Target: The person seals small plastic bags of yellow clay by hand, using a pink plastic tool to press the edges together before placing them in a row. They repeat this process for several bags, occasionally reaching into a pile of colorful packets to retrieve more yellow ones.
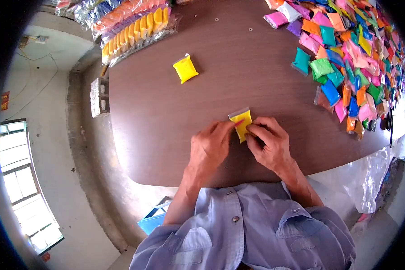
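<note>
A small clear packet with yellow filling (245, 131) is between my two hands near the front of the table, its transparent top strip pointing away from me. My right hand (271, 141) pinches the packet's right edge between thumb and fingers. From the other side, my left hand (209, 146) has its fingers closed at the packet's left edge; a slight blur covers the fingertips, and a small reddish spot shows there. Farther back on the table lies another yellow packet (185, 69), apart from both hands.
The brown table (148, 130) has a rounded front edge. A large heap of colourful packets (346, 63) covers its right side. Clear bags of sorted packets (135, 31) lie at the back left. Below the left edge stands a blue crate (154, 219); clear plastic (369, 180) hangs at the right.
</note>
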{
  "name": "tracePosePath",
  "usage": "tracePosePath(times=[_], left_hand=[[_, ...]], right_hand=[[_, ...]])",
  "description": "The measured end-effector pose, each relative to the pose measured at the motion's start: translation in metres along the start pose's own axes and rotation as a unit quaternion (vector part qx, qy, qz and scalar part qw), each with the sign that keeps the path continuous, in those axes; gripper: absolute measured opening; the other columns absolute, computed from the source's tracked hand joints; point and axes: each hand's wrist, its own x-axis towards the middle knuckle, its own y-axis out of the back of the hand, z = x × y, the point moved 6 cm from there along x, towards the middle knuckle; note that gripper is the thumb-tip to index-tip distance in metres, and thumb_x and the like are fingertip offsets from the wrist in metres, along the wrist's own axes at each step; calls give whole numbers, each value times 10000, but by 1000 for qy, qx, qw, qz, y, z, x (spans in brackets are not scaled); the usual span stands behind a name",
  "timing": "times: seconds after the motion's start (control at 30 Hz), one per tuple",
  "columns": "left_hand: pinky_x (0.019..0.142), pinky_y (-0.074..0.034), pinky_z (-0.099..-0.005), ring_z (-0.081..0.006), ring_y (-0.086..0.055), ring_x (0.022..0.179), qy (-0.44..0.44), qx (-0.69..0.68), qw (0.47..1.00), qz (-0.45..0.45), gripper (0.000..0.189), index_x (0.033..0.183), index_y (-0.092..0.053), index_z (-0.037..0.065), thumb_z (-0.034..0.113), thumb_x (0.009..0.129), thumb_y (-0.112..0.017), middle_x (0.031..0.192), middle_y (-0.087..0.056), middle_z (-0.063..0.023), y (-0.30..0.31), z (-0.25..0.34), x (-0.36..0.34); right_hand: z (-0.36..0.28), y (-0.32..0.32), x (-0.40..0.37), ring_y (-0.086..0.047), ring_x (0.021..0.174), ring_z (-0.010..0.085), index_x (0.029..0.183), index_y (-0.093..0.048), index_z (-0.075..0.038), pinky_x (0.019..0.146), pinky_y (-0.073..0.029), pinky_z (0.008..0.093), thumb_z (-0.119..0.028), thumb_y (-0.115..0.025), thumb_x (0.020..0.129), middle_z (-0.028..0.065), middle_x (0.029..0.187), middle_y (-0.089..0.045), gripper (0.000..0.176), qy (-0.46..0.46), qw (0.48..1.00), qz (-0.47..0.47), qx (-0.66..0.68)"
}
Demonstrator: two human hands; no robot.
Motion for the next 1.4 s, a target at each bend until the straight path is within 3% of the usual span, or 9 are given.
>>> tracePosePath(times=[0.1, 0.23, 0.33, 0.6, 0.83, 0.9, 1.17, 1.27, 1.4], left_hand=[[686, -584, -386, -327, -726, 795, 3, 24, 999, 41, 163, 1055, -743, 36, -18, 904, -710, 940, -718, -150, 7, -16, 11], [678, -583, -382, -323, -723, 788, 21, -26, 999, 32, 152, 1043, -741, 33, -14, 900, -720, 931, -717, -144, 12, -2, 6], [670, -584, -380, -317, -728, 794, -13, -65, 998, 13, 142, 1025, -742, 35, -23, 899, -715, 919, -712, -142, 3, 10, -5], [673, -586, -385, -315, -728, 792, -16, 38, 999, 22, 140, 1036, -729, 38, 12, 898, -735, 928, -719, -124, 0, -3, 2], [664, -577, -379, -298, -734, 789, 16, -3, 998, 62, 128, 1028, -731, 31, -5, 905, -718, 923, -715, -146, 11, -9, 2], [665, -580, -381, -299, -735, 784, 15, -47, 999, 20, 149, 1039, -729, 24, -25, 900, -705, 927, -717, -160, 11, 1, -2], [664, -580, -392, -335, -726, 773, 6, 19, 999, 25, 139, 1017, -726, 32, -25, 892, -701, 918, -714, -162, 6, -8, 1], [676, -579, -388, -330, -725, 776, 17, 45, 998, 47, 129, 1007, -723, 26, -22, 890, -701, 912, -715, -159, 11, -17, 2], [676, -573, -377, -326, -721, 769, 18, -34, 998, 43, 122, 999, -720, 15, -27, 887, -699, 903, -714, -157, 11, 2, -6]], right_hand=[[-2, -1, 2, -705, 858, 271, 1019, -723, -55, 727, -593, 363, -33, -821, 779, 91, 1041, -659, 261, 13, 1000, 3, -11], [1, 1, 0, -708, 843, 271, 1000, -722, -55, 704, -595, 365, -36, -832, 774, 92, 1028, -661, 253, 3, 1000, 9, -4], [1, 0, -1, -709, 833, 271, 991, -722, -55, 691, -595, 362, -39, -839, 771, 90, 1020, -662, 249, 5, 1000, 10, -1], [2, -3, 1, -709, 804, 255, 964, -719, -58, 679, -598, 357, -50, -842, 777, 85, 1007, -659, 224, -1, 1000, 3, -9], [-2, -1, 4, -728, 879, 258, 975, -711, -56, 738, -613, 358, -68, -838, 786, 87, 1096, -673, 227, 22, 1000, 18, -4], [-3, -2, 5, -731, 900, 261, 987, -709, -54, 755, -615, 359, -65, -833, 790, 90, 1121, -673, 233, 29, 999, 11, -7], [-5, -4, 4, -733, 936, 265, 1102, -716, -48, 777, -621, 361, -56, -798, 823, 112, 1167, -670, 291, -21, 999, -18, -26], [-4, -3, 6, -734, 931, 265, 1093, -712, -38, 772, -621, 362, -64, -808, 819, 114, 1177, -664, 291, 12, 999, -4, -36], [-3, -5, 6, -733, 937, 273, 1072, -712, -33, 770, -621, 362, -96, -828, 810, 111, 1196, -657, 293, 29, 999, 1, -38]])
